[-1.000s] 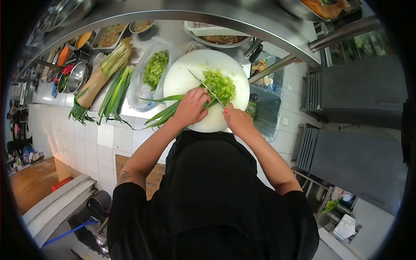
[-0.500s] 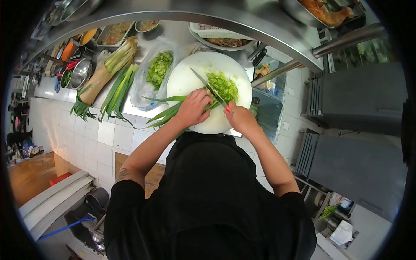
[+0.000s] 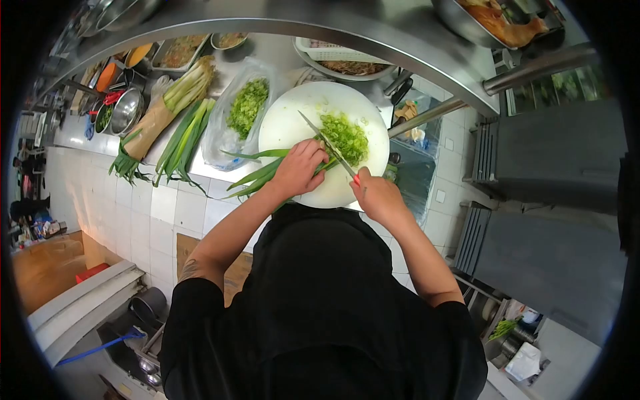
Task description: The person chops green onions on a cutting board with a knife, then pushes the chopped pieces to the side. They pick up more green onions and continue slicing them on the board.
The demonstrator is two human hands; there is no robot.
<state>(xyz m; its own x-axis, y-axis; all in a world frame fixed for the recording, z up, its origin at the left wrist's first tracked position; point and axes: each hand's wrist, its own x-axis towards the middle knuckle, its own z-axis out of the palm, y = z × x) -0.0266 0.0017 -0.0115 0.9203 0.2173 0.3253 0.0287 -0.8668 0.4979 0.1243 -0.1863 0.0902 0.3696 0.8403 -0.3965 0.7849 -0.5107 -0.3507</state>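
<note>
A: Fingers first?
B: Right hand (image 3: 377, 197) clenched around the handle of the knife (image 3: 327, 141), blade running diagonally up-left over the cutting board (image 3: 287, 120). Left hand (image 3: 300, 167), fingers curled, pressing down on the bunch of green onions (image 3: 257, 175), just beside the blade.

A: Where do the onions lie?
B: Across the near-left part of the round white board, leaf tips hanging past its left edge and over the front edge of the table (image 3: 200, 170). Cut ends meet the blade.

A: Past the blade?
B: Pile of chopped onion (image 3: 345, 137) on the right half of the board, touching the blade's far side.

A: Further out?
B: Left of the board a clear plastic bag (image 3: 233, 123) with more chopped greens inside. Left of that, whole scallions (image 3: 179, 143) and a leek bundle (image 3: 170, 103) lying angled toward the front edge. Metal bowl (image 3: 125, 110) toward the far-left end, trays of food (image 3: 175, 52) along the back edge.
</note>
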